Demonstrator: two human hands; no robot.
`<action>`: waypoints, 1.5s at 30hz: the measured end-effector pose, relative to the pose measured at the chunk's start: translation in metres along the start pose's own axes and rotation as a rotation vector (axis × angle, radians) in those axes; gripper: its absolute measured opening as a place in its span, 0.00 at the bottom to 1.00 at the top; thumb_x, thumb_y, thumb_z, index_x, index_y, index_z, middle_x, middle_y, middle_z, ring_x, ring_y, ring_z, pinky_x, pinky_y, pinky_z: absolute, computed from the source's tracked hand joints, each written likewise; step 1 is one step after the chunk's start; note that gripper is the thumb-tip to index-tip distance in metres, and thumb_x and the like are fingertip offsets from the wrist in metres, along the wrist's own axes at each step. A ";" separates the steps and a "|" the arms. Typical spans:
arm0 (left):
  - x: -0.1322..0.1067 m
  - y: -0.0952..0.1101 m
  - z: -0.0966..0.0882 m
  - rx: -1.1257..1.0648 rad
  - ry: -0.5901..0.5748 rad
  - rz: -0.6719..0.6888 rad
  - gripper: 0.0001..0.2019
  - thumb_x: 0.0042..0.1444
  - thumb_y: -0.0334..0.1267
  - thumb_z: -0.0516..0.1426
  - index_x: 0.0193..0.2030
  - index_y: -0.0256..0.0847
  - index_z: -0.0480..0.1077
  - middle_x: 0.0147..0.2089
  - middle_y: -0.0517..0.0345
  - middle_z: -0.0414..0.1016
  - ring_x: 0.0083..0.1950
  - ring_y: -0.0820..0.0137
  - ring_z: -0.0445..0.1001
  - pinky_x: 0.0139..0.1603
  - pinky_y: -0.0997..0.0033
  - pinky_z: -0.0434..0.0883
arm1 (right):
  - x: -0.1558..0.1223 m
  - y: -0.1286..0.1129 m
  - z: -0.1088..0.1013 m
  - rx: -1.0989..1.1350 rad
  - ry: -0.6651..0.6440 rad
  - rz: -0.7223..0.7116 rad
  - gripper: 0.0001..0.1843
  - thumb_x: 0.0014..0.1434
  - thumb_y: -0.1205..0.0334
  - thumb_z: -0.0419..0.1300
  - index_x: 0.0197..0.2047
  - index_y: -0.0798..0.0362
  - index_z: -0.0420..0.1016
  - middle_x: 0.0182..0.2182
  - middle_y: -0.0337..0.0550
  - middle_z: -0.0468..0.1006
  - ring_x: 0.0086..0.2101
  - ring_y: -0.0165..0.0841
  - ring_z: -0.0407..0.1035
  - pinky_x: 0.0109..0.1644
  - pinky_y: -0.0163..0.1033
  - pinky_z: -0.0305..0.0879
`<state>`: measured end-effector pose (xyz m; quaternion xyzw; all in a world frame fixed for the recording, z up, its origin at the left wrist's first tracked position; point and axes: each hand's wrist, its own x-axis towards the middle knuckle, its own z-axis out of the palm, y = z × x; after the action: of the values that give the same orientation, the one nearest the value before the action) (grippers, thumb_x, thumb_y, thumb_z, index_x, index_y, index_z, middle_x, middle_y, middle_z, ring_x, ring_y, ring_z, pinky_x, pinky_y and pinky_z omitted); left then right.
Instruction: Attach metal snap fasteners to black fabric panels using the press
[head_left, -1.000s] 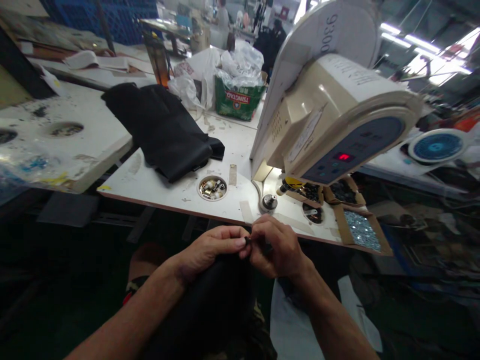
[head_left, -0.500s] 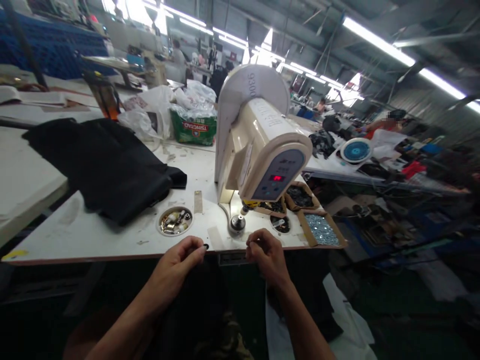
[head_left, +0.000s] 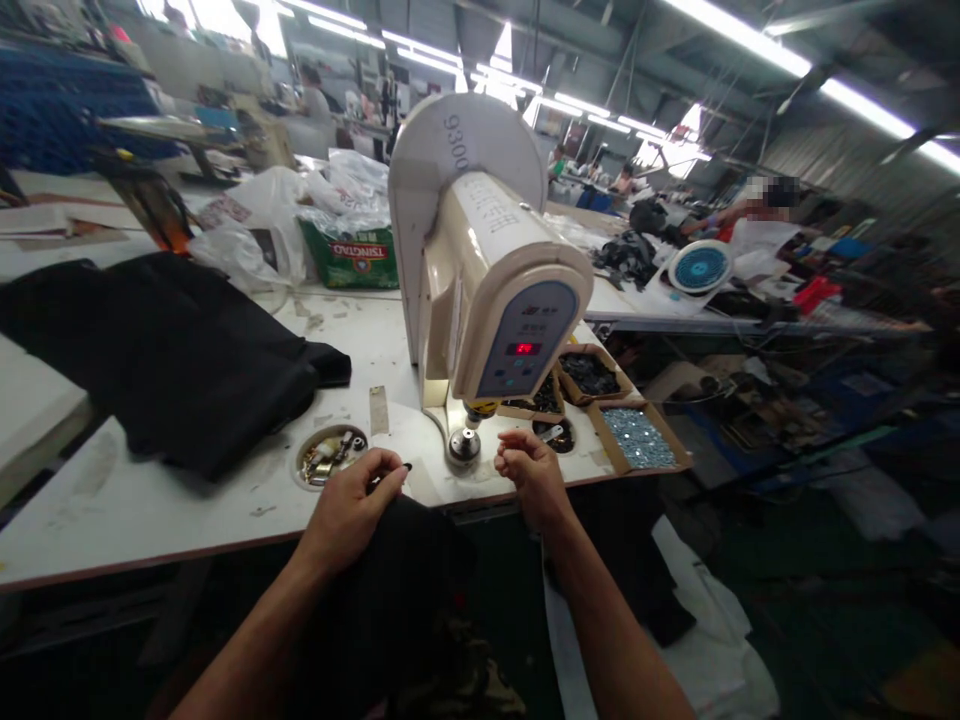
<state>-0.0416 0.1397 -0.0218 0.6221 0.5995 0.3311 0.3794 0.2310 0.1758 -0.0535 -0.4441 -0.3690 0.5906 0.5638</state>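
Observation:
At the table's front edge my left hand (head_left: 352, 508) is closed in a pinch. It grips black cloth (head_left: 409, 530) that hangs down toward my lap, and a small black tip shows at the fingertips. My right hand (head_left: 534, 475) has thumb and fingers pressed together, just right of the machine's round metal die (head_left: 464, 447); anything in this pinch is too small to make out. Over the die stands the cream snap-press machine (head_left: 517, 290), its red display lit.
Right of the die, cardboard trays hold black parts (head_left: 590, 374) and silvery pieces (head_left: 637, 438). A round table recess holds metal fittings (head_left: 328, 458). Black fabric (head_left: 187, 360) lies at the left, with a green Tsingtao package (head_left: 351, 255) behind. A person (head_left: 772, 205) is farther off right.
Both hands have moved slightly up and inward over the table edge, the right one closer to the die. The black cloth under my left hand has risen with it. The whole view has shifted a little.

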 end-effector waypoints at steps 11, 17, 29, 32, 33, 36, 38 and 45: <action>0.001 -0.015 0.009 0.072 -0.031 0.093 0.12 0.67 0.48 0.54 0.39 0.42 0.71 0.32 0.62 0.75 0.35 0.68 0.71 0.41 0.68 0.63 | 0.029 -0.004 -0.008 -0.086 -0.028 0.142 0.19 0.47 0.55 0.78 0.40 0.56 0.85 0.38 0.47 0.86 0.38 0.35 0.82 0.48 0.37 0.79; 0.000 -0.020 0.012 0.061 -0.003 0.099 0.11 0.67 0.47 0.55 0.39 0.43 0.71 0.33 0.62 0.75 0.35 0.68 0.72 0.40 0.68 0.63 | 0.037 -0.006 0.006 -0.164 -0.142 0.092 0.17 0.52 0.51 0.75 0.38 0.55 0.83 0.37 0.45 0.85 0.38 0.34 0.81 0.47 0.38 0.79; 0.001 -0.019 0.012 0.082 -0.012 0.088 0.12 0.67 0.47 0.54 0.39 0.43 0.71 0.33 0.62 0.76 0.35 0.68 0.72 0.41 0.68 0.63 | 0.049 -0.004 0.008 -0.527 -0.242 -0.126 0.16 0.55 0.48 0.71 0.33 0.53 0.81 0.29 0.42 0.82 0.31 0.35 0.75 0.37 0.38 0.71; 0.000 -0.020 0.013 0.072 -0.012 0.088 0.11 0.67 0.47 0.55 0.39 0.43 0.71 0.33 0.62 0.76 0.35 0.68 0.72 0.41 0.68 0.63 | 0.050 0.002 0.009 -0.544 -0.231 -0.111 0.16 0.54 0.48 0.71 0.33 0.53 0.83 0.31 0.44 0.83 0.33 0.37 0.76 0.39 0.40 0.72; 0.000 -0.021 0.013 0.068 -0.011 0.089 0.11 0.67 0.47 0.55 0.39 0.43 0.71 0.34 0.62 0.77 0.35 0.68 0.72 0.41 0.68 0.63 | 0.050 0.002 0.009 -0.546 -0.230 -0.104 0.16 0.54 0.48 0.71 0.33 0.53 0.83 0.31 0.45 0.84 0.34 0.38 0.76 0.39 0.41 0.72; 0.001 -0.023 0.013 0.060 -0.002 0.094 0.11 0.66 0.47 0.55 0.39 0.43 0.72 0.34 0.61 0.77 0.35 0.68 0.73 0.40 0.69 0.64 | 0.049 0.002 0.011 -0.535 -0.236 -0.068 0.15 0.54 0.49 0.70 0.36 0.53 0.84 0.34 0.46 0.85 0.35 0.40 0.77 0.42 0.43 0.73; 0.001 -0.023 0.013 0.062 0.001 0.098 0.11 0.66 0.47 0.55 0.39 0.43 0.72 0.34 0.61 0.77 0.35 0.68 0.73 0.40 0.69 0.64 | 0.049 0.001 0.011 -0.528 -0.245 -0.052 0.14 0.54 0.51 0.70 0.36 0.53 0.85 0.35 0.46 0.86 0.36 0.40 0.78 0.43 0.42 0.73; 0.001 -0.020 0.013 0.061 0.000 0.088 0.10 0.66 0.46 0.56 0.39 0.43 0.73 0.34 0.62 0.78 0.35 0.69 0.73 0.41 0.69 0.64 | 0.049 -0.001 0.010 -0.525 -0.272 -0.041 0.13 0.56 0.52 0.70 0.38 0.53 0.84 0.36 0.46 0.86 0.37 0.39 0.78 0.45 0.41 0.72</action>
<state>-0.0399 0.1396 -0.0462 0.6592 0.5814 0.3288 0.3454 0.2236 0.2256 -0.0547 -0.4841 -0.5901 0.5176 0.3867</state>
